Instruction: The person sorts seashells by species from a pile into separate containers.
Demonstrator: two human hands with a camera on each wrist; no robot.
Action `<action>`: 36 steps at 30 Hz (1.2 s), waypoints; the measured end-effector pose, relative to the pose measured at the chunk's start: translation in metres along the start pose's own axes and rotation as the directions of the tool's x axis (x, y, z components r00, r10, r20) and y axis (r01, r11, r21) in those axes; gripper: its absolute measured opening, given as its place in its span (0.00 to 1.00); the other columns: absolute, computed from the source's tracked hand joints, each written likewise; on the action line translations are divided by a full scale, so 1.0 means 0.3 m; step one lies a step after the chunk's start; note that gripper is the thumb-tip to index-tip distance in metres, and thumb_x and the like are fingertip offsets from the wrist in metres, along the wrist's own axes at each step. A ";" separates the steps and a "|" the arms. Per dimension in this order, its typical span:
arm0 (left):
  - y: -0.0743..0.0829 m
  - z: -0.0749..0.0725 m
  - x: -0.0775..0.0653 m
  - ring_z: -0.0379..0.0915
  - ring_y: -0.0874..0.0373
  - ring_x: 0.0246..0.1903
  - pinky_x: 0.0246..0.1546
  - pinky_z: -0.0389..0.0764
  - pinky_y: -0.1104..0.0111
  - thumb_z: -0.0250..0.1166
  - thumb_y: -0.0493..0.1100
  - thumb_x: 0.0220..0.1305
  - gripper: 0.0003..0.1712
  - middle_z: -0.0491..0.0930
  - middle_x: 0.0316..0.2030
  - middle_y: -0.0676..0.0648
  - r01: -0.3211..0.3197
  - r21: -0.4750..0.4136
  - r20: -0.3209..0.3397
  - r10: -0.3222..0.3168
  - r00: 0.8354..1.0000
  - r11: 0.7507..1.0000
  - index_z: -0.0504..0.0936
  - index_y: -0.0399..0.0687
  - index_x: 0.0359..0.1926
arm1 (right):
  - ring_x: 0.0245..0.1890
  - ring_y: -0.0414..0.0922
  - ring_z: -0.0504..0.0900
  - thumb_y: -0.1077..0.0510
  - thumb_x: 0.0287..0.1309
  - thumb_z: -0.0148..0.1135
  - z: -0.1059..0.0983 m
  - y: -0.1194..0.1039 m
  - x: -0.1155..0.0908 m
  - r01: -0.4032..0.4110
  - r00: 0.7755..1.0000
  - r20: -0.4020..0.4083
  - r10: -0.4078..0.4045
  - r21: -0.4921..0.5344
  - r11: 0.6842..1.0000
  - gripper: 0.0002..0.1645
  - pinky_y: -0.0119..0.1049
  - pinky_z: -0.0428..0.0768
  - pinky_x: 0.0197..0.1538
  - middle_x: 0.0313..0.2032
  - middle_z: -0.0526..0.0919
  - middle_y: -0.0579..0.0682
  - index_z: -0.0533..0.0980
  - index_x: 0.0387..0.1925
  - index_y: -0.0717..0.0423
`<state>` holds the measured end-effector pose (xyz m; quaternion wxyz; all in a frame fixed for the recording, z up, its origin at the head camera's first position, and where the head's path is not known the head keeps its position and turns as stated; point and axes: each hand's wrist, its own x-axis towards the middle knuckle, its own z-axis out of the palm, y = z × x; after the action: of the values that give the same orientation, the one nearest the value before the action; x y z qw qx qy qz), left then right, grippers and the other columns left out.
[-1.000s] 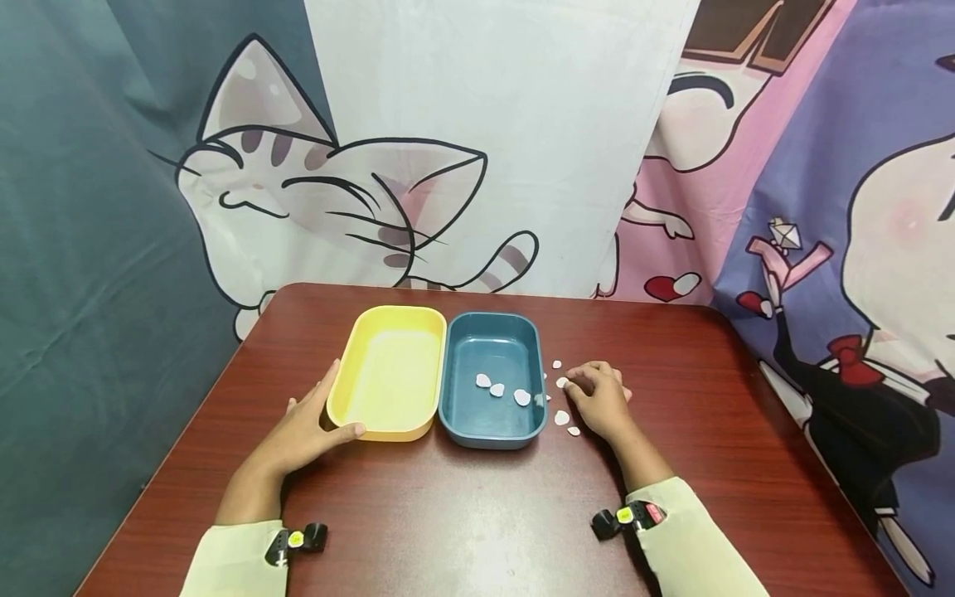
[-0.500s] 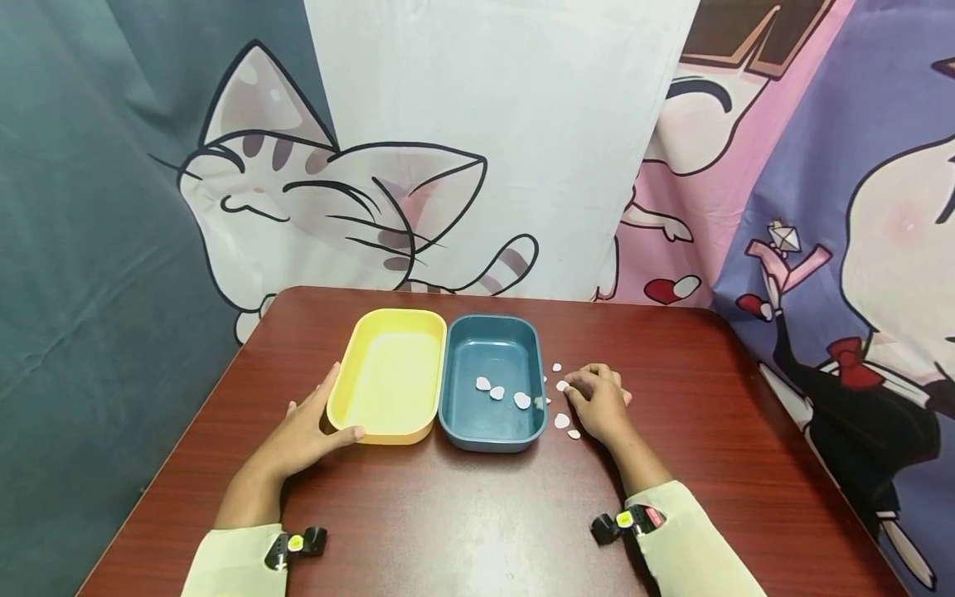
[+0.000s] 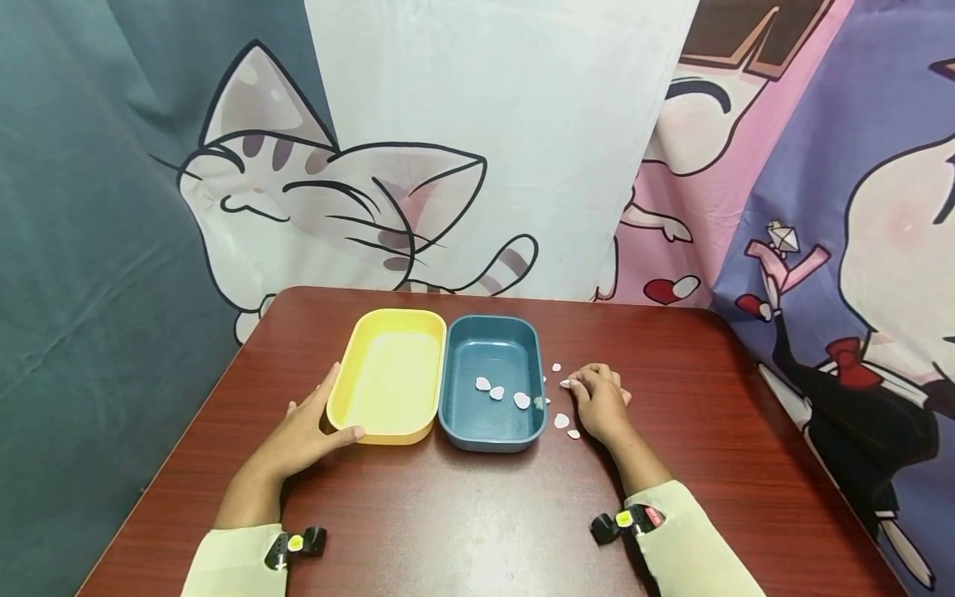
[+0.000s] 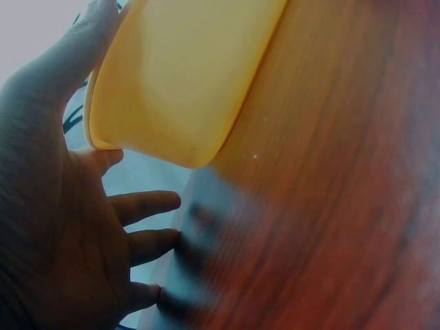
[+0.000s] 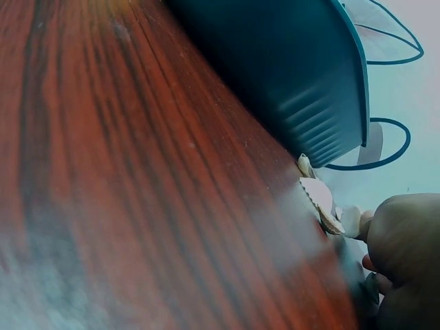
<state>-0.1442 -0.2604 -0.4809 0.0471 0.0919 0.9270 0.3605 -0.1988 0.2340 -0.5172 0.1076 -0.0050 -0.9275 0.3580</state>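
In the head view, a yellow tray [image 3: 388, 377] stands beside a dark blue tray [image 3: 492, 439]. My left hand [image 3: 302, 435] rests against the yellow tray's near left corner, thumb at its front and straight, spread fingers along its left side. Several small white seashells lie in the blue tray, among them one seashell [image 3: 521, 400]. Just right of that tray, my right hand [image 3: 601, 404] pinches a tilted seashell [image 3: 564, 384] at its fingertips. The right wrist view shows this pale shell [image 5: 351, 221] at the fingertips, behind a ribbed seashell [image 5: 317, 196] on the table.
More loose seashells lie between the blue tray and my right hand, including a nearer one [image 3: 562, 421] and a farther one [image 3: 556, 367]. Brown wooden table [image 3: 448, 522] spreads in front of both trays. A cartoon-printed cloth [image 3: 448, 99] hangs behind the table.
The seashell at my right fingertips lay flatter before and now stands tilted between finger and thumb. My left hand and both trays keep their places.
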 end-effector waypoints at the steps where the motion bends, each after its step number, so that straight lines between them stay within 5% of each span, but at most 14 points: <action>1: 0.000 0.000 0.000 0.49 0.24 0.84 0.75 0.38 0.17 0.77 0.65 0.62 0.73 0.50 0.86 0.30 0.000 0.001 0.000 0.000 1.000 1.000 0.38 0.52 0.91 | 0.67 0.64 0.72 0.59 0.77 0.62 0.000 0.000 0.000 0.001 1.000 -0.004 -0.001 0.000 1.000 0.09 0.66 0.61 0.61 0.60 0.80 0.61 0.87 0.44 0.57; 26: -0.006 0.003 0.000 0.49 0.24 0.84 0.75 0.38 0.16 0.77 0.65 0.62 0.72 0.51 0.86 0.29 0.002 -0.001 0.002 -0.002 1.000 1.000 0.39 0.49 0.90 | 0.71 0.64 0.69 0.59 0.79 0.59 -0.015 -0.020 0.010 -0.038 0.997 -0.060 0.044 0.098 0.994 0.12 0.70 0.63 0.66 0.66 0.77 0.61 0.83 0.43 0.65; 36: 0.002 0.002 -0.003 0.48 0.24 0.84 0.76 0.37 0.17 0.77 0.65 0.62 0.73 0.50 0.86 0.30 0.011 -0.010 0.005 -0.011 1.000 1.000 0.39 0.50 0.91 | 0.68 0.63 0.70 0.60 0.78 0.60 -0.043 -0.073 0.018 0.041 0.985 -0.174 -0.015 0.150 0.988 0.14 0.65 0.65 0.62 0.65 0.78 0.63 0.83 0.38 0.67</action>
<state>-0.1431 -0.2598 -0.4809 0.0521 0.0874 0.9256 0.3645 -0.1999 0.2268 -0.4922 0.1925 -0.0147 -0.8845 0.4247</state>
